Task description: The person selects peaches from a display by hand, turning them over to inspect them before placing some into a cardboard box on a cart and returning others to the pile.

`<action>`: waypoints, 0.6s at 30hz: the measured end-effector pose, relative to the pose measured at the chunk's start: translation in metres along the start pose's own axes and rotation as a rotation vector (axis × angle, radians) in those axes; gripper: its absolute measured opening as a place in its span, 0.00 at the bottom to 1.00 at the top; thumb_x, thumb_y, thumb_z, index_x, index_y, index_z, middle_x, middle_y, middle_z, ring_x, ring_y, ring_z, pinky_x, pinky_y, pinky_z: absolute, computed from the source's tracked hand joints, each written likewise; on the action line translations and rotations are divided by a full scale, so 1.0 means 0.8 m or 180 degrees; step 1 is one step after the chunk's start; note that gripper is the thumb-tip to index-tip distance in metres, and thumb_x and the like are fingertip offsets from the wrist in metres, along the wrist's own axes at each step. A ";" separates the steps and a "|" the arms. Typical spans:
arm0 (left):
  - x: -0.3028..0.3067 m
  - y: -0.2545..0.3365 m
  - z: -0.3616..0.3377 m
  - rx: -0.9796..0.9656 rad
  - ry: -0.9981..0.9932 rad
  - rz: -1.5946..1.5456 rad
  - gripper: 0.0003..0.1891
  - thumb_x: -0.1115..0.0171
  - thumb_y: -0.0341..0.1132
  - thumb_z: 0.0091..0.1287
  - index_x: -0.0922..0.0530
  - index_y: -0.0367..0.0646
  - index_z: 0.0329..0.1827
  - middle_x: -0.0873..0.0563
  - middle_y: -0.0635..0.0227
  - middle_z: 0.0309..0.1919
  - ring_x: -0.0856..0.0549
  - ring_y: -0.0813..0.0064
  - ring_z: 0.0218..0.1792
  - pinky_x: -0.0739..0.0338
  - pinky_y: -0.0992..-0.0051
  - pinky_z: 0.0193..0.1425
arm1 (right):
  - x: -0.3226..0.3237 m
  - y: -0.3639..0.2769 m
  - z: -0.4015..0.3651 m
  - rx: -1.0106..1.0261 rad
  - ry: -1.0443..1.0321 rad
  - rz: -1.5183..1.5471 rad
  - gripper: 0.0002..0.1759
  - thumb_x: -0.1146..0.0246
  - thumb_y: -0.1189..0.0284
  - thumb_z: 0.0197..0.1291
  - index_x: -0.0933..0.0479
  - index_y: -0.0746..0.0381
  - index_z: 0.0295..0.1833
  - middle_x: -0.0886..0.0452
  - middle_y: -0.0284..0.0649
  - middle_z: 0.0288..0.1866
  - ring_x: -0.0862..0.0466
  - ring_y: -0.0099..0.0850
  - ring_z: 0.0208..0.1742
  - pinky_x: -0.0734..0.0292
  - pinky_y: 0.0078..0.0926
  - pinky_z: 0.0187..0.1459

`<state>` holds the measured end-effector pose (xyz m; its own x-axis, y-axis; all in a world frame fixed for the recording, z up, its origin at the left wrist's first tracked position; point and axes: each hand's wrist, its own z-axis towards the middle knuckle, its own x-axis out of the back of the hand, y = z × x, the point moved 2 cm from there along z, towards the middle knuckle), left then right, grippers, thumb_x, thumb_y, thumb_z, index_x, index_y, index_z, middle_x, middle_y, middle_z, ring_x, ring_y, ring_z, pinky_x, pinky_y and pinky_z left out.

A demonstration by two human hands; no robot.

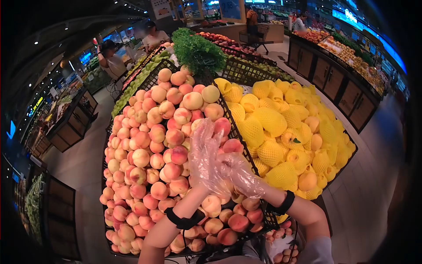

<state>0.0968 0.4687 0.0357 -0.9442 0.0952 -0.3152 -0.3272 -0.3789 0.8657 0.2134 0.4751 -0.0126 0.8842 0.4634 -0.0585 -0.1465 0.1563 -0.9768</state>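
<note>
1. Thin, clear plastic gloves (203, 169), loose and wrinkled, covered both hands at the centre of the frame; the film looked likely to snag or tear if pulled sharply.
2. The right hand's (201, 152) grip was unclosed, its fingers straight and close together. The left hand's (242, 174) fingers bent against it; whether they pinched the film could not be told.
3. Pink-and-cream round peaches (141, 157) lay heaped just beneath, centre and left. A low sweep could have sent some rolling, since they were stacked loosely.
4. A black plastic lattice divider (241, 132) stood right of the hands, where knuckles could have knocked; beyond it lay fruit in yellow foam nets (270, 121).
5. Black wrist straps (183, 219) circled both wrists, and could have caught on the crate edge.
6. Curly green leaves (198, 52) sat at top centre.
</note>
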 end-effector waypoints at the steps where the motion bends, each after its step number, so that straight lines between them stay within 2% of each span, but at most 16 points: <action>1: -0.006 0.001 -0.001 0.0274 0.0263 -0.1202 0.32 0.47 0.29 0.76 0.46 0.40 0.81 0.38 0.57 0.78 0.30 0.55 0.75 0.19 0.71 0.65 | -0.008 0.000 -0.002 0.0265 -0.0025 -0.0396 0.08 0.40 0.69 0.73 0.20 0.63 0.46 0.22 0.28 0.40 0.24 0.18 0.41 0.27 0.19 0.42; 4: 0.003 0.005 -0.004 0.0475 0.0278 -0.1660 0.34 0.45 0.29 0.74 0.46 0.43 0.82 0.37 0.57 0.78 0.37 0.52 0.79 0.22 0.63 0.68 | -0.016 -0.019 0.002 -0.0297 0.0470 0.0643 0.06 0.39 0.73 0.71 0.20 0.64 0.43 0.20 0.29 0.37 0.24 0.17 0.36 0.29 0.18 0.36; 6: 0.004 0.005 -0.007 0.0624 0.0220 -0.1663 0.33 0.44 0.29 0.74 0.45 0.43 0.81 0.36 0.58 0.77 0.36 0.53 0.78 0.23 0.63 0.68 | -0.012 -0.046 0.000 -0.0673 0.0601 0.0982 0.05 0.39 0.75 0.69 0.20 0.64 0.40 0.20 0.28 0.35 0.25 0.16 0.34 0.30 0.18 0.35; 9: 0.010 0.004 -0.011 0.0697 0.0160 -0.1461 0.32 0.44 0.30 0.73 0.43 0.44 0.80 0.34 0.58 0.76 0.35 0.54 0.77 0.23 0.64 0.68 | -0.011 -0.042 0.000 -0.0208 0.0397 0.0518 0.05 0.40 0.75 0.69 0.20 0.64 0.40 0.21 0.27 0.33 0.26 0.15 0.34 0.31 0.18 0.35; 16: 0.021 -0.007 -0.010 0.0713 0.0138 -0.1115 0.30 0.42 0.30 0.73 0.39 0.44 0.78 0.31 0.59 0.74 0.32 0.56 0.75 0.24 0.64 0.68 | -0.014 0.009 0.008 0.0024 0.0463 0.0776 0.05 0.41 0.77 0.68 0.20 0.64 0.41 0.23 0.26 0.31 0.26 0.15 0.35 0.32 0.17 0.35; 18: 0.022 -0.008 -0.010 0.0703 0.0136 -0.1043 0.30 0.42 0.31 0.73 0.38 0.45 0.77 0.30 0.59 0.73 0.32 0.56 0.74 0.24 0.64 0.68 | -0.010 0.004 0.005 -0.0257 0.0479 0.0861 0.05 0.40 0.77 0.67 0.19 0.65 0.41 0.22 0.27 0.32 0.26 0.15 0.35 0.31 0.17 0.34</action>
<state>0.0827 0.4656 0.0212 -0.7877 0.1380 -0.6004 -0.6153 -0.1271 0.7780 0.2039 0.4756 -0.0142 0.8746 0.3434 -0.3423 -0.3549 -0.0276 -0.9345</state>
